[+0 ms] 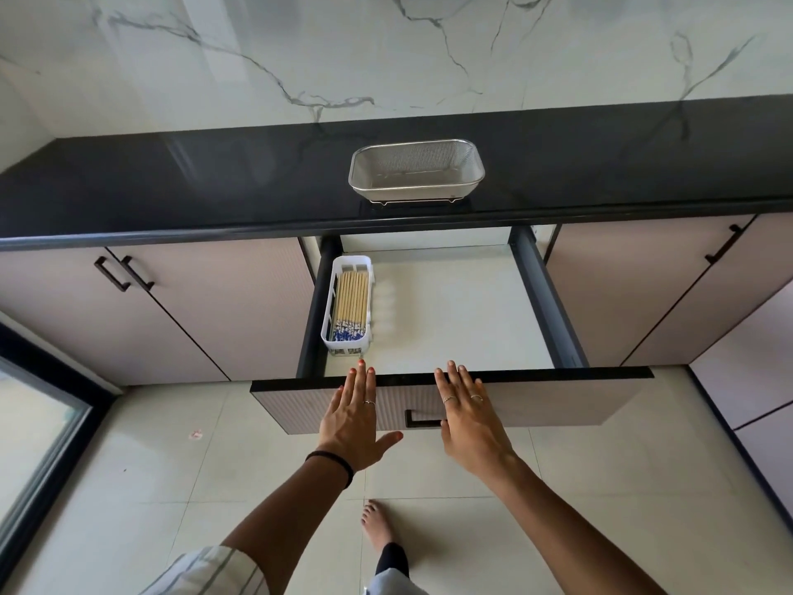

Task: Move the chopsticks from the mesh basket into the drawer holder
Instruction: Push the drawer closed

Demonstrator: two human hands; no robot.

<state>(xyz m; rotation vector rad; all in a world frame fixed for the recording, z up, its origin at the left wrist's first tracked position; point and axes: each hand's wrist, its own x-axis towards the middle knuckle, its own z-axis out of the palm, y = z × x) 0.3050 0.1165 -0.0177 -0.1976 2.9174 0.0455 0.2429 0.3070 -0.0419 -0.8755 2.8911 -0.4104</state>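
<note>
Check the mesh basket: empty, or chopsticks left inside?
Empty: the mesh basket shows only bare mesh. The chopsticks lie in the white holder in the open drawer.

Blue-patterned tan chopsticks (351, 306) in a white holder (329, 309); black countertop (171, 182), grey-veined white marble wall (300, 58).

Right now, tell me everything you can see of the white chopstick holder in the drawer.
The white holder is a long, narrow plastic tray with slotted walls and an open top. It lies flat on the drawer's pale floor, against the left wall of the open drawer, its long side running front to back. It is filled with chopsticks lying lengthwise, pale wooden shafts with blue-and-white patterned ends toward the drawer front. Neither hand touches it.
</note>
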